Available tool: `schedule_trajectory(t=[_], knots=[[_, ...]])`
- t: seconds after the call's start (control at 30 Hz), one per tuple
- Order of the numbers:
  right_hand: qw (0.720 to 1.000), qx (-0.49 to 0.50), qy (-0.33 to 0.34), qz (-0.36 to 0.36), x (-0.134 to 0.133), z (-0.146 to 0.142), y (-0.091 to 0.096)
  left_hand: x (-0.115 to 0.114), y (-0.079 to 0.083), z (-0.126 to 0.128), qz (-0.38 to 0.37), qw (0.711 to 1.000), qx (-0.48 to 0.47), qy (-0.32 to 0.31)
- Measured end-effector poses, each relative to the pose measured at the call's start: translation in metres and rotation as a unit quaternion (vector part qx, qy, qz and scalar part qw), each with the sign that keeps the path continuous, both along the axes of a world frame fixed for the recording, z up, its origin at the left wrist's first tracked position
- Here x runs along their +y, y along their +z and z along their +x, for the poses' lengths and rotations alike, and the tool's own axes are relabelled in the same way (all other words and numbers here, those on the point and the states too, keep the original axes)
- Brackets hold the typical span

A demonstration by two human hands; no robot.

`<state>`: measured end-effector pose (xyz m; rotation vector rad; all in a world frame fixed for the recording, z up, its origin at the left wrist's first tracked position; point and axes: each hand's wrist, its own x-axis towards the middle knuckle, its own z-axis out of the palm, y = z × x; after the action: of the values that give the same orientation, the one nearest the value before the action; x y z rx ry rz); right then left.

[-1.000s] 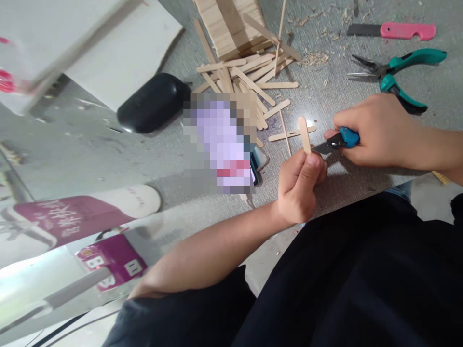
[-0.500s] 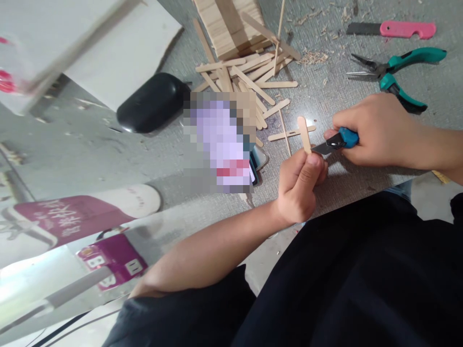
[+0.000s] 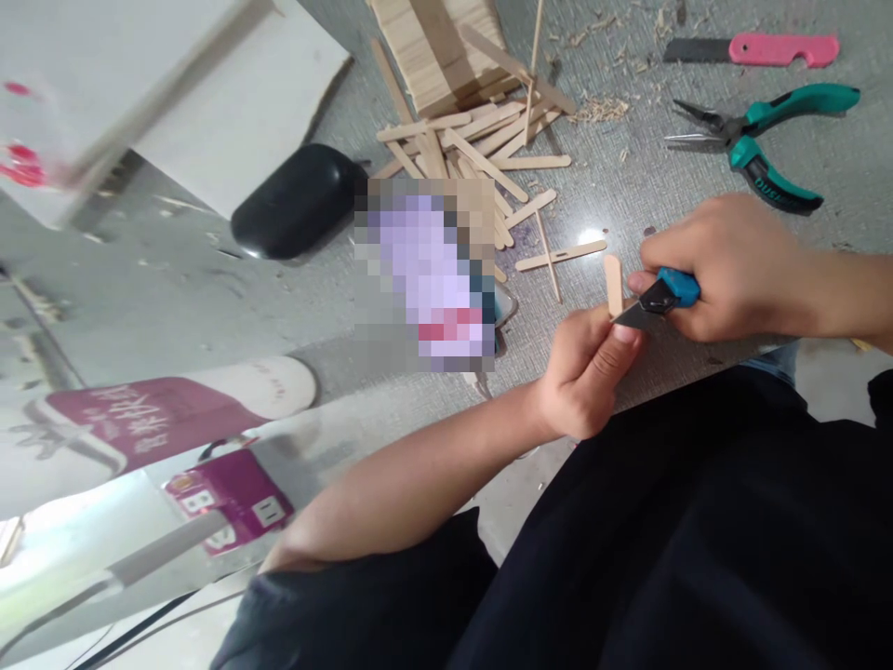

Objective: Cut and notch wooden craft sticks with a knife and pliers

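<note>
My left hand (image 3: 584,372) is closed around the lower end of a flat wooden craft stick (image 3: 613,285), which stands nearly upright over the table's near edge. My right hand (image 3: 726,270) grips a blue-handled utility knife (image 3: 661,294). Its blade tip rests against the stick just above my left thumb. Another craft stick (image 3: 562,255) lies flat on the grey table just beyond the hands.
A heap of craft sticks (image 3: 474,140) and a stacked bundle (image 3: 436,46) lie at the back. Teal-handled pliers (image 3: 757,140) and a pink-handled tool (image 3: 771,48) sit at the back right among wood shavings. A black case (image 3: 297,200) and white board (image 3: 188,84) lie left.
Both hands shifted slightly right and toward me with the stick and knife. The stick shows less length above my left hand, and the blade sits closer to my thumb.
</note>
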<state>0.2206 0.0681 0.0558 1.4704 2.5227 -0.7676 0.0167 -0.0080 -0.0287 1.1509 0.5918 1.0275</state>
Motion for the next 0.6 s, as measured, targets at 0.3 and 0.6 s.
schedule_trajectory(t=[0.3, 0.6], knots=[[1.0, -0.017, 0.007, -0.017, -0.001, -0.006, 0.006, -0.001, 0.001, 0.0, 0.052, 0.998, 0.026, 0.018], [0.999, 0.014, -0.003, -0.029, 0.0, -0.006, 0.006, 0.003, -0.004, -0.001, 0.081, 0.996, 0.036, 0.027]])
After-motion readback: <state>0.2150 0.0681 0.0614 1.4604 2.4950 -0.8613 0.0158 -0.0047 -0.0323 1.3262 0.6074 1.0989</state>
